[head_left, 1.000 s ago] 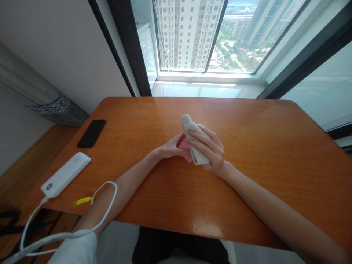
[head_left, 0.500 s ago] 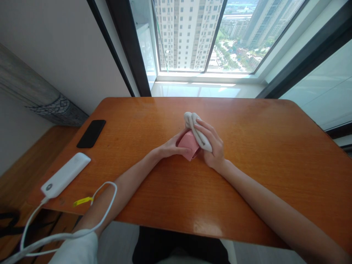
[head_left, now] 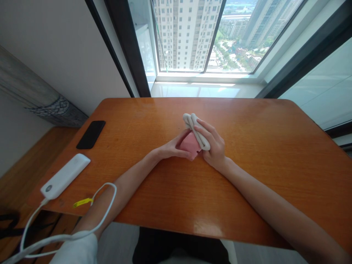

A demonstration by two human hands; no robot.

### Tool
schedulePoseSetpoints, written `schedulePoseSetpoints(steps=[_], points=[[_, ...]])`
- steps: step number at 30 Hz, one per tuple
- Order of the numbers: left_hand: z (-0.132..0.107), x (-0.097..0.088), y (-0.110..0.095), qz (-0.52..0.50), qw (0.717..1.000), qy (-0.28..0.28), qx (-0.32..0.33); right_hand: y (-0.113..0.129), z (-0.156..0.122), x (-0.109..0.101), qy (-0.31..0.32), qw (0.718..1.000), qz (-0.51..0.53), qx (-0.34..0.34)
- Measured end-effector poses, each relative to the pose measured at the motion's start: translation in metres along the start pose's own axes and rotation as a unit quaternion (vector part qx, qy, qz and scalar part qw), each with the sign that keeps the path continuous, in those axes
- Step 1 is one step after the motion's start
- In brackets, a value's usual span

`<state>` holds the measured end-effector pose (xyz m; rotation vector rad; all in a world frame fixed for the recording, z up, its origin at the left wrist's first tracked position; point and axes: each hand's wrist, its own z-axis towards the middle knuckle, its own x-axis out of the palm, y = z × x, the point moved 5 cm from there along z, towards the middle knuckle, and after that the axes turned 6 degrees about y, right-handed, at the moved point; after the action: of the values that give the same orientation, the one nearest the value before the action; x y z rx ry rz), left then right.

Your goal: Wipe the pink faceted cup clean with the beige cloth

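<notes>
My left hand (head_left: 176, 146) is closed around a small pink object (head_left: 189, 143), thumb on the near side and fingers behind. It looks like a box or cup with angular edges; its exact kind is hard to make out. A folded white cloth (head_left: 200, 134) is gripped in my right hand (head_left: 213, 145), its fingers lying along the cloth's right side. The cloth presses against the upper right side of the pink object. Both things are held over the middle of the wooden table (head_left: 261, 146).
On the table's left side lie a black phone (head_left: 91, 134) and a white power bank (head_left: 66, 176). A white cable (head_left: 114, 198) with a yellow tag (head_left: 83, 202) loops over my left forearm. Beyond the far edge is a window (head_left: 189, 36); a curtain (head_left: 46, 91) hangs at left.
The pink object has turned slightly in my left hand. The cloth in my right hand has shifted a little, its lower end now slightly higher and further left.
</notes>
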<state>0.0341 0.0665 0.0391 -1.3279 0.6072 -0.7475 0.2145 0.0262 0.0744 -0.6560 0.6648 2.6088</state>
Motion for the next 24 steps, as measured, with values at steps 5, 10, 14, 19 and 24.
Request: schedulePoseSetpoints(steps=[5,10,14,19,24], points=[[-0.001,-0.002,0.009,-0.034,0.999,0.014,-0.012,0.008,0.001,0.001,0.032,0.995,-0.055,-0.076],[-0.004,-0.003,0.019,-0.047,0.998,0.006,-0.034,0.013,0.004,0.0,0.049,0.995,-0.031,-0.077],[-0.005,-0.003,0.016,-0.057,0.998,-0.008,-0.035,0.0,0.004,0.005,0.041,0.996,0.074,0.024],[-0.004,-0.006,0.016,-0.051,0.998,-0.004,-0.035,-0.011,-0.001,0.014,0.023,0.982,0.131,0.135],[-0.005,-0.007,0.023,-0.059,0.998,-0.014,-0.017,0.019,0.003,0.004,0.056,0.996,0.065,0.001]])
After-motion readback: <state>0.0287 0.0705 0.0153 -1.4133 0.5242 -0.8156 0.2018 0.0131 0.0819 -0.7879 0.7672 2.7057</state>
